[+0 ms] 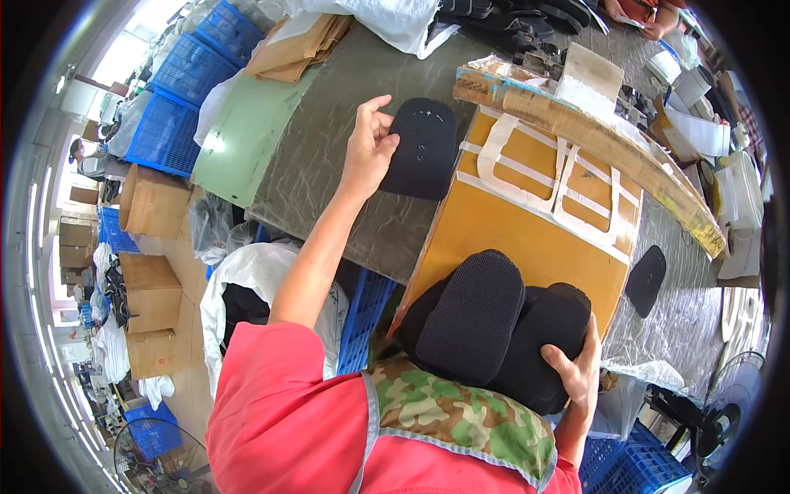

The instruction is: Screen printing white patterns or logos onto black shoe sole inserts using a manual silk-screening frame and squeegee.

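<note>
A flat black pad with a rounded end [424, 152] lies on the dark tabletop, small pale marks near its top. My left hand [370, 154] is at its left edge, index finger stretched out and thumb tip touching or just over the rim. Close to my body, a thick pile of black mesh pads [471, 317] leans on the front of a tan board [461, 226]. My right hand [578, 366] grips the right-hand bundle of black pads [539, 346], thumb on top and fingers round the side. The undersides of the pads are hidden.
White strip frames [527, 165] are fixed on the board, with a curved wooden beam [576, 123] behind. Another black pad [646, 280] lies at right. Blue crates [169, 132] and a white sack [247, 280] stand left. A fan [728, 412] is at right; another person's hands [650, 29] show far off.
</note>
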### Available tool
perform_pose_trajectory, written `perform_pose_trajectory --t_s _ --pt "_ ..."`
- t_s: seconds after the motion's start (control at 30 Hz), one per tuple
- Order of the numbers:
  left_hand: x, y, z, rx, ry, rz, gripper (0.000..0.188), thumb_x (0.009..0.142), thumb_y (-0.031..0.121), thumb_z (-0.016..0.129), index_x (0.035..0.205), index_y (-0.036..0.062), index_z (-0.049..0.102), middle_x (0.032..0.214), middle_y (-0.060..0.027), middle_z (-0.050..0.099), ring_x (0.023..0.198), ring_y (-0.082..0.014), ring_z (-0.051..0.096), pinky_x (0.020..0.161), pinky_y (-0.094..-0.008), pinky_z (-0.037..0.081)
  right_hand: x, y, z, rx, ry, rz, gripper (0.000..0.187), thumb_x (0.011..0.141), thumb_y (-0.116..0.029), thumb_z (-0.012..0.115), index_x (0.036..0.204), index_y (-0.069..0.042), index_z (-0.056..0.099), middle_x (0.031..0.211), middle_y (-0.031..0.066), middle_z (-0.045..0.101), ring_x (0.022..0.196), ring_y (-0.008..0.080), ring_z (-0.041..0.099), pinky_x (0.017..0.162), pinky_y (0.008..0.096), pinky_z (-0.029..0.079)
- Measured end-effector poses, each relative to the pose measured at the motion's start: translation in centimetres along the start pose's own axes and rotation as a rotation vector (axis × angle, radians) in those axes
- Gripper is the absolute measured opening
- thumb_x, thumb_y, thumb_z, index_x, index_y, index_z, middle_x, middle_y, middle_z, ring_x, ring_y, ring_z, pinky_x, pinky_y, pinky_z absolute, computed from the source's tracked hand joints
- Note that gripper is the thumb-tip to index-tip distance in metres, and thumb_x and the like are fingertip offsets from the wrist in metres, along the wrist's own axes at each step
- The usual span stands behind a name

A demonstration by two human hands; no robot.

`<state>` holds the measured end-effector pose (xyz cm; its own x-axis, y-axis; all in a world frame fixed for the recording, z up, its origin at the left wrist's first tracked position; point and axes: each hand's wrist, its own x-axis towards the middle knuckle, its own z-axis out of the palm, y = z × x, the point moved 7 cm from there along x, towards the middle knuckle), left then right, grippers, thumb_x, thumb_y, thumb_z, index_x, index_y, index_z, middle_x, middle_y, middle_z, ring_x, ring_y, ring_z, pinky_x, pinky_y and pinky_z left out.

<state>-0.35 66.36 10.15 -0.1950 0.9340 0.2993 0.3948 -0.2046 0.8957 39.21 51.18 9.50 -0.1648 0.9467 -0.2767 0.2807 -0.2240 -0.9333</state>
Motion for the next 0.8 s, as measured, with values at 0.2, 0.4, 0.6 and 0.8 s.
perform_pose_trajectory --t_s 0.2,0.4,0.6,0.8 --pt "0.7 -3.2 0.1 0.082 0.034 -0.013 0.057 0.08 -0.011 0.056 0.132 0.0066 0.04 0.089 -0.0039 0.053 0.073 -0.0113 0.052 0.071 -0.0255 0.046 -0.7 0.6 -0.2 0.181 0.198 -0.003 0.07 0.07 -0.016 0.071 0.131 0.002 0.045 0.118 0.0157 0.059 0.109 0.0256 0.057 0.098 0.0362 0.042" --pt "0.0 -9.2 -3.9 0.471 0.036 -0.122 0.059 0.083 0.001 0.058 0.138 0.0054 0.037 0.12 -0.015 0.056 0.111 -0.0241 0.054 0.095 -0.0361 0.043 -0.8 -0.6 0.5 -0.008 0.287 -0.125 0.077 0.072 -0.016 0.074 0.138 0.0 0.039 0.127 0.0169 0.053 0.118 0.0279 0.052 0.103 0.0375 0.038" --pt "-6.9 2.8 8.3 -0.203 -0.682 -0.201 0.075 0.092 0.058 0.044 0.144 0.0045 0.035 0.143 -0.0112 0.044 0.132 -0.0235 0.04 0.108 -0.0368 0.028 -2.3 -1.0 -1.0 -0.351 0.42 -0.251 0.078 0.069 -0.015 0.075 0.136 -0.001 0.039 0.129 0.0196 0.047 0.12 0.0316 0.049 0.103 0.0402 0.037" --pt "-12.8 8.1 11.5 -0.221 -1.012 -0.059 0.067 0.088 0.038 0.057 0.138 -0.0021 0.038 0.142 -0.015 0.043 0.136 -0.0253 0.035 0.113 -0.0357 0.022 -3.0 -3.4 0.2 -0.417 0.241 -0.58 0.027 0.072 0.003 0.065 0.099 0.003 0.063 0.102 0.0152 0.063 0.106 0.0351 0.059 0.095 0.042 0.043"
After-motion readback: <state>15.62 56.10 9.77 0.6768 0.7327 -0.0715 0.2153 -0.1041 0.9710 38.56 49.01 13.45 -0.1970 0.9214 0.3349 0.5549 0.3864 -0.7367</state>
